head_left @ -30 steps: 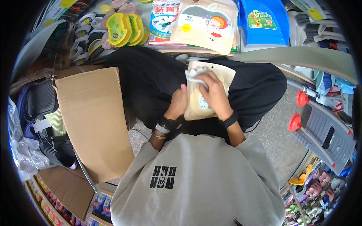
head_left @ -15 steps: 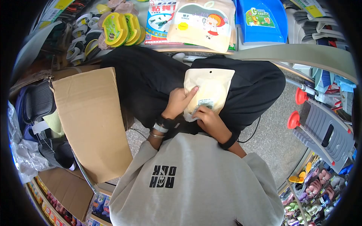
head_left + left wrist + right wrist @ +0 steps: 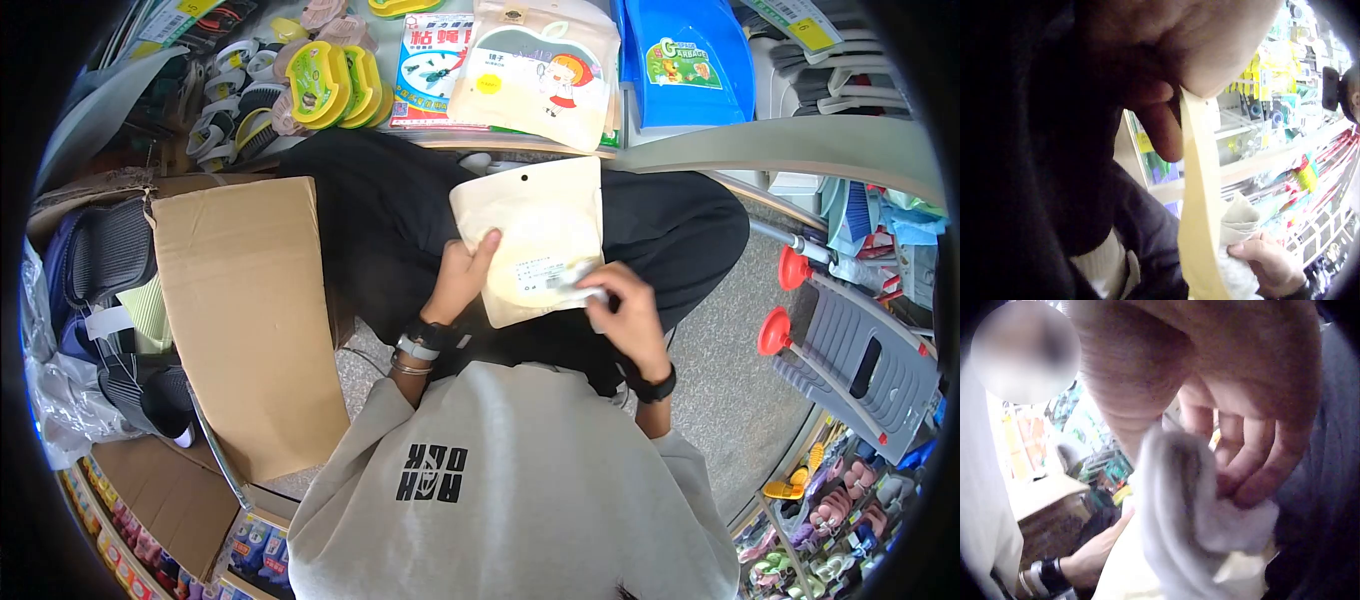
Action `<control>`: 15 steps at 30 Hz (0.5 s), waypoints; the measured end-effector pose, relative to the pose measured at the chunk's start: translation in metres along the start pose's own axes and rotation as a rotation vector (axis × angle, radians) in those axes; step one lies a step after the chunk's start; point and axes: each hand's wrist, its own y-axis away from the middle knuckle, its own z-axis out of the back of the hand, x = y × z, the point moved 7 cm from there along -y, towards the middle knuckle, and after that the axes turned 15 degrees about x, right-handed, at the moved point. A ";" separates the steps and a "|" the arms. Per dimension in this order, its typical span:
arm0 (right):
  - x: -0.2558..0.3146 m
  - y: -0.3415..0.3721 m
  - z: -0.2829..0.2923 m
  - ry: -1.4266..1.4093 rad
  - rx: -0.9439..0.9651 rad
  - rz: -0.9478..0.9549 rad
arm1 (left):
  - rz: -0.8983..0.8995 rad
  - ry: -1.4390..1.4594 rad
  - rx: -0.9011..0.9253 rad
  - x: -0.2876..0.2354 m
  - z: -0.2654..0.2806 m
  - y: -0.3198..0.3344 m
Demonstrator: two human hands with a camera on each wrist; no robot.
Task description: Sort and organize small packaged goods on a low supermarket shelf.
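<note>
A flat cream packet (image 3: pixel 530 215) with a hang hole and a small printed label lies tilted over the person's lap. My left hand (image 3: pixel 462 280) grips its left edge, thumb on the upper face and fingers beneath. In the left wrist view the packet (image 3: pixel 1200 200) appears edge-on below that hand. My right hand (image 3: pixel 632 315) pinches a folded white cloth (image 3: pixel 580 284) at the packet's lower right, beside the label. Close up in the right wrist view, the soft cloth (image 3: pixel 1175 500) hangs in folds under the curled fingers (image 3: pixel 1257 456).
A shelf ahead bears another cream packet (image 3: pixel 540 75), a blue dustpan (image 3: pixel 690 65) and yellow-green packaged items (image 3: pixel 320 85). A cardboard box (image 3: pixel 245 330) stands at the left beside dark slippers (image 3: pixel 110 255). To the right are red plungers (image 3: pixel 775 330) and a grey plastic folding stool (image 3: pixel 860 350).
The right hand with the cloth has gone from the packet's top down to its lower edge, then to its right side. The left thumb now lies on the packet, which has turned slightly.
</note>
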 end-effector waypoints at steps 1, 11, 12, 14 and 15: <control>-0.007 0.007 0.018 -0.002 -0.144 0.014 | -0.008 0.034 0.016 -0.007 0.003 0.001; 0.003 0.013 0.004 -1.107 -0.135 0.067 | -0.049 0.365 0.015 -0.031 0.007 0.005; 0.015 0.012 -0.005 -1.177 -0.068 0.098 | -0.050 0.333 0.026 -0.033 0.003 0.002; 0.031 0.009 -0.005 -1.048 -0.040 0.156 | -0.051 0.270 0.050 -0.036 0.000 -0.004; 0.031 0.007 -0.005 -0.902 -0.036 0.164 | -0.019 0.262 0.059 -0.032 0.000 -0.008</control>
